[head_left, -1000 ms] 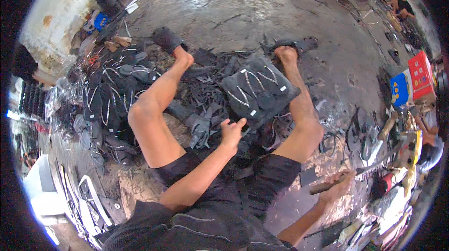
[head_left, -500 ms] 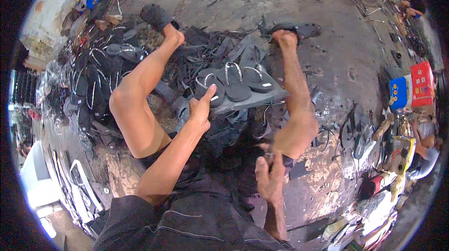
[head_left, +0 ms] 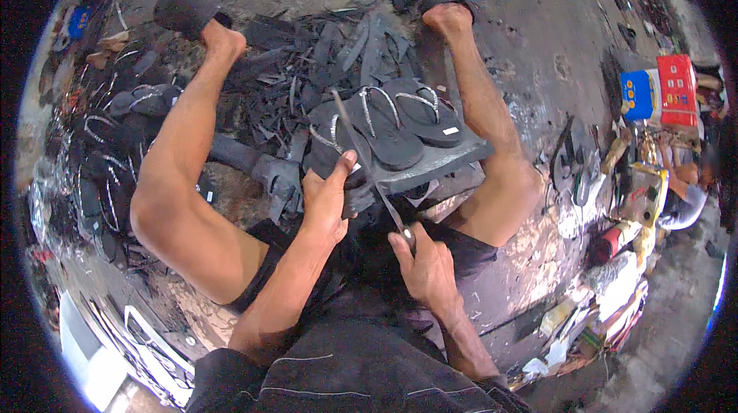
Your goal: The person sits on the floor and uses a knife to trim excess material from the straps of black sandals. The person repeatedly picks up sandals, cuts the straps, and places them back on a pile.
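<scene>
Right hand (head_left: 427, 267), at five o'clock, closes round the handle of a thin knife (head_left: 390, 204), whose blade slants toward eleven and crosses in front of the leftmost sandal (head_left: 326, 153). Left hand (head_left: 327, 201), at eight, grips that sandal's near end, thumb on top; its lower fingers are hidden. Two more sandals (head_left: 396, 148) sit alongside at twelve to one, all on a dark slab (head_left: 438, 172). Black scraps (head_left: 307, 51) litter eleven. At nine, the bent left leg (head_left: 184, 144) partly blocks a sandal heap (head_left: 100, 159). Between two and three stand a red box (head_left: 676, 90) and a blue box (head_left: 638, 95).
</scene>
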`<state>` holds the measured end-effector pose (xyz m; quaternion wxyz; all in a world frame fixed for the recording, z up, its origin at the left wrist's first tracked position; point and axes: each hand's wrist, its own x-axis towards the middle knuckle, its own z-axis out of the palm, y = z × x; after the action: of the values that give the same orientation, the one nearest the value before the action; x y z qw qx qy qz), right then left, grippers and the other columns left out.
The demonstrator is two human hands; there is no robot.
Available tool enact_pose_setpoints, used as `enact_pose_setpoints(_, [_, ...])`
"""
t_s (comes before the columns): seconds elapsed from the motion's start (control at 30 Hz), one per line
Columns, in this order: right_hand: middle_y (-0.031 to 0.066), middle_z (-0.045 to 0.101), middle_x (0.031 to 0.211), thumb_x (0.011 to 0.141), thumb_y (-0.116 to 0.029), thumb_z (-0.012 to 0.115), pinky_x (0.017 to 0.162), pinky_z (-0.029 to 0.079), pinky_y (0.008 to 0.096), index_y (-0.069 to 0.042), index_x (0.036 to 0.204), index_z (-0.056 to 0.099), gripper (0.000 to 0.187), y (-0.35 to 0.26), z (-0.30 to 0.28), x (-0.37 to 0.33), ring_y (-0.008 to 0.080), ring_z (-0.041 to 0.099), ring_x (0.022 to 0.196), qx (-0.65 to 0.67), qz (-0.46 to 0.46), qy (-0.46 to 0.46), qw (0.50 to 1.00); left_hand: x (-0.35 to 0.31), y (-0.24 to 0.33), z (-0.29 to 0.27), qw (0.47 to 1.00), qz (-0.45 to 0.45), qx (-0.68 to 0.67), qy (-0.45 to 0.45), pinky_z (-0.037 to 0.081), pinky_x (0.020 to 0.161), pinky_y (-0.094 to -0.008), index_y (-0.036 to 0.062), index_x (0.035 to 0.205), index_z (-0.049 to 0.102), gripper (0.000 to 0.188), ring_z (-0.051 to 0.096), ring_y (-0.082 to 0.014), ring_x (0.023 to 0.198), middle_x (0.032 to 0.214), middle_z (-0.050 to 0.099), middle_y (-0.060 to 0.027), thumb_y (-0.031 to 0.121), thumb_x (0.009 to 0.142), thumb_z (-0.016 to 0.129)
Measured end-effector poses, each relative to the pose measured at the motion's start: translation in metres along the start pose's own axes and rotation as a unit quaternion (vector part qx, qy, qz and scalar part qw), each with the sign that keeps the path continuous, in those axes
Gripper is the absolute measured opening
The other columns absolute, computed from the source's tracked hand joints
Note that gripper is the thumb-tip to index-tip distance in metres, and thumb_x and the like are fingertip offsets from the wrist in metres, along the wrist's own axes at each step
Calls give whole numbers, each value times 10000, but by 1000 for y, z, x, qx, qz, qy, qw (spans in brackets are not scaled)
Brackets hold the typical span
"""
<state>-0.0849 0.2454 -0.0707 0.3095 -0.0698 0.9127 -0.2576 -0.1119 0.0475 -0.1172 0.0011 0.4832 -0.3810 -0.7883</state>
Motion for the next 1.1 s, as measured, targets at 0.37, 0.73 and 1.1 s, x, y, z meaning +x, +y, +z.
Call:
enact_pose_setpoints(0.37, [278, 716, 788, 1012, -490, 621, 697, 573, 555, 65, 1230, 651, 598, -23, -11, 39, 468, 727, 774, -39, 15, -9, 999, 0, 1, 8, 1000, 14, 5, 13, 451, 354, -300, 62, 1213, 551, 406, 655, -151, 599, 940, 671, -55, 268, 945, 776])
enact_pose_setpoints(0.73, [283, 702, 756, 970, -437, 688, 698, 564, 578, 59, 1046, 672, 502, 20, 24, 94, 507, 706, 773, 10, -49, 36, 998, 7, -5, 9, 1000, -20, -13, -2, 414, 331, -283, 75, 1193, 555, 390, 637, -136, 571, 906, 663, -44, 303, 956, 766])
enact_pose_setpoints(1.1, [210, 702, 1238, 875, -242, 696, 913, 560, 478, -63, 1145, 716, 325, 108, 36, 168, 404, 687, 1081, -91, -254, -161, 949, 1, -3, 22, 996, -74, -26, 41, 367, 345, -238, 131, 1158, 578, 362, 597, -92, 568, 899, 645, 6, 357, 950, 769])
